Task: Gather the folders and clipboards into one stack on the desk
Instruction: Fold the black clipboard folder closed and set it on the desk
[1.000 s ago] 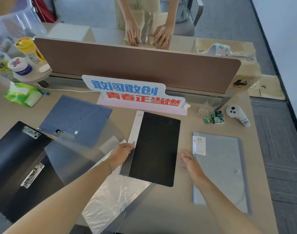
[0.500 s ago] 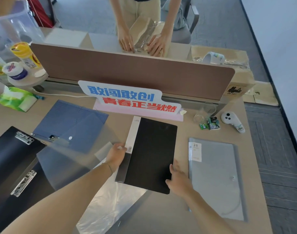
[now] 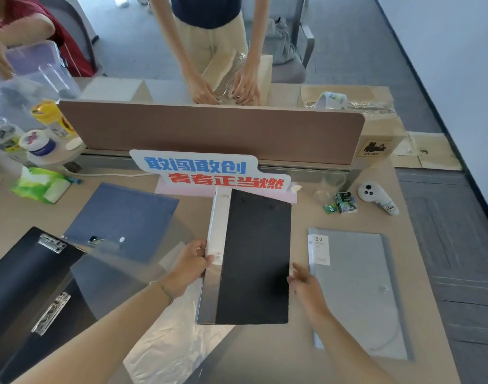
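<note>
A black folder [image 3: 253,256] with a white spine label is raised off the desk at the centre. My left hand [image 3: 191,261] grips its spine edge. My right hand [image 3: 303,281] touches its right edge with fingers spread. A grey folder [image 3: 359,295] lies flat to the right. A blue envelope folder [image 3: 123,217] lies to the left, with a clear clipboard [image 3: 120,273] overlapping its near part. Two black clipboards [image 3: 23,275] [image 3: 43,339] lie at the far left, one partly over the other.
A brown partition [image 3: 209,131] crosses the desk's back, with a printed sign [image 3: 209,173] in front. A white controller [image 3: 375,198], small packets [image 3: 342,205], a wipes pack [image 3: 40,184] and jars [image 3: 37,142] sit around. A plastic bag [image 3: 168,342] lies near. Another person's hands [image 3: 223,90] work behind the partition.
The black folder has been lifted and turned more upright between my hands. My right hand came off the grey folder and moved left to the black folder's right edge.
</note>
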